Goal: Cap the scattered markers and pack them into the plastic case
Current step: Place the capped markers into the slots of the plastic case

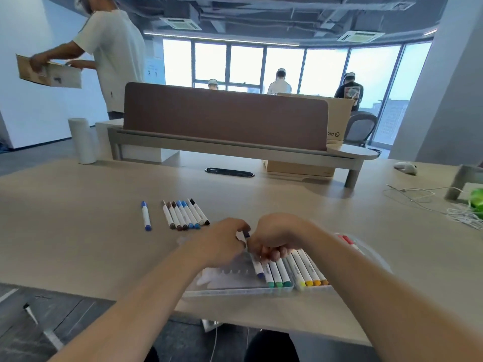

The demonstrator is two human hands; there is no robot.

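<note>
Marker first: a navy marker lies at the middle of things, over the clear case at the near edge of the desk, its near end beside the green markers already slotted there. Its long axis runs from the person outward, leaning a little left at the far end, in line with the packed ones. The right hand has its fingers curled over the barrel; the left hand meets it from the left and seems to pinch the cap end, though the fingertips are partly hidden. My guess is the marker is being seated in the next free groove, with bare grooves showing to its left. Yellow and orange markers fill the right section, and red markers lie beyond, half hidden by the right forearm. What remains is farther out and to the left: a row of markers, capped as far as I can see, and a lone blue marker left of it, all lying roughly parallel to the case's grooves. The left hand is nearer them, so the next reach is likely forward and leftward with little turning needed.
</note>
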